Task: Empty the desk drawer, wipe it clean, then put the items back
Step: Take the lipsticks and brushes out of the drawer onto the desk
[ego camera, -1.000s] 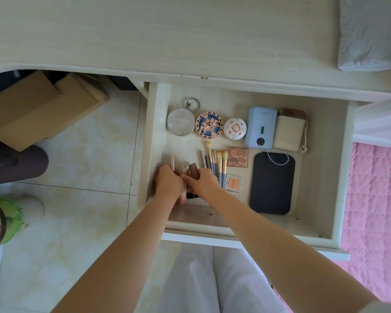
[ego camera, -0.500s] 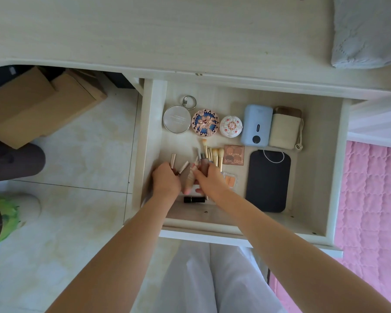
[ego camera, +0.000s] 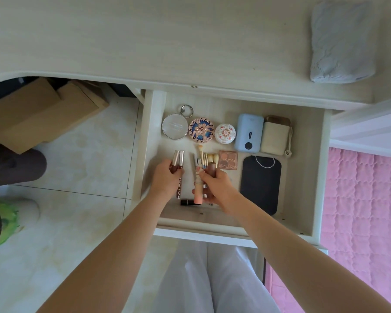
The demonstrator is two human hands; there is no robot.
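Inside drawer (ego camera: 303, 168): since a second ago, left hand (ego camera: 167, 179) separated from right and gripped two tubes (ego camera: 178, 160); right hand (ego camera: 216, 185) clutched peach tube (ego camera: 198, 188) with brushes (ego camera: 204, 158). Emptying under way; compacts (ego camera: 201, 131) remained at back. Both forearms reached forward, palms down

You have one view only, from the wide-angle camera on your head; it looks steeply down past both forearms into the open pale wooden desk drawer (ego camera: 316, 168), near enough to read labels; the pale wooden desk top (ego camera: 145, 37) fills the upper frame; straight lines bow toward the frame's edges.
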